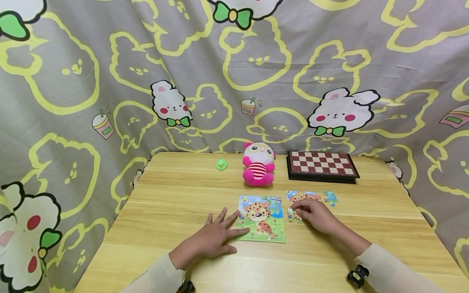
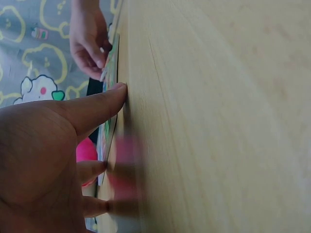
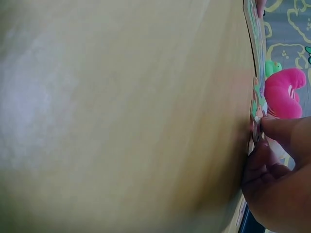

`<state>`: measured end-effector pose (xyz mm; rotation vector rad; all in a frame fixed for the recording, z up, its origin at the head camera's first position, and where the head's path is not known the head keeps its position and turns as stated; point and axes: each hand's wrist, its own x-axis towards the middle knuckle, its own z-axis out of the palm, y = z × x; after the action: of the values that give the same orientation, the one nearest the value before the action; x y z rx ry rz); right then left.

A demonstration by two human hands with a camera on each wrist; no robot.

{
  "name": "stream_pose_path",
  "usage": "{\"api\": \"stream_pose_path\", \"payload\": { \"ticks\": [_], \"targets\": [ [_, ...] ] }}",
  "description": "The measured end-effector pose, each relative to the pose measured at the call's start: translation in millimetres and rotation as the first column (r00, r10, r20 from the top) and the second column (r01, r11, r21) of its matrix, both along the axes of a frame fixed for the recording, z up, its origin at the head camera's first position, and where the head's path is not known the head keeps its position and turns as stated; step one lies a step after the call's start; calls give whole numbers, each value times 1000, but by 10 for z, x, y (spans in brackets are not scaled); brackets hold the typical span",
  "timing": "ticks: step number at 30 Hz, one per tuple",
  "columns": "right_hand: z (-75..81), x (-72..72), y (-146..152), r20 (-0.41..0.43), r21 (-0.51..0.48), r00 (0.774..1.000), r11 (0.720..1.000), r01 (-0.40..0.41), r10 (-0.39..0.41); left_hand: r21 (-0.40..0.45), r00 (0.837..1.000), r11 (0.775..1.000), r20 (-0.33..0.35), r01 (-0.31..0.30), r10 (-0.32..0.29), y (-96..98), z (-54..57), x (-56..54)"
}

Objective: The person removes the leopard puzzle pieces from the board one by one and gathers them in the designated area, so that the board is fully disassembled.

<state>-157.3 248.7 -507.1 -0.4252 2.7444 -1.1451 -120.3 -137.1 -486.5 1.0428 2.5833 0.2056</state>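
Five fingers of the left hand (image 1: 214,240) lie spread, two on the left edge of the leopard picture board (image 1: 263,219), mid-table, near square without clear long axis, head pointing far. Rightward, the right hand (image 1: 318,215) pinches among puzzle pieces (image 1: 305,196), seemingly partly joined, gaps left unfilled.

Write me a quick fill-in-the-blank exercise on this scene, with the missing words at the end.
1. In the head view, the left hand overlaps the ____ edge of the animal puzzle.
2. In that view, the loose pieces, where the right hand is, lie to the puzzle's ____.
3. Left of the pink plush toy, the small toy is ____ in color.
4. The plush toy's belly carries red and white ____.

Missing words: left; right; green; stripes.
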Motion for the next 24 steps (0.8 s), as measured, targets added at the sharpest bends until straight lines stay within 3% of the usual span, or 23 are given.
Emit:
{"api": "stream_pose_path", "payload": {
  "ticks": [11,24],
  "targets": [
    [-3,-16,11,-43,13,999,1000,-20,20,-2,1000,1000,-2,1,-1,0,-6,-4],
    [11,-19,0,-27,8,1000,1000,-8,8,-3,1000,1000,1,-3,3,2,1,-1]
  ]
}}
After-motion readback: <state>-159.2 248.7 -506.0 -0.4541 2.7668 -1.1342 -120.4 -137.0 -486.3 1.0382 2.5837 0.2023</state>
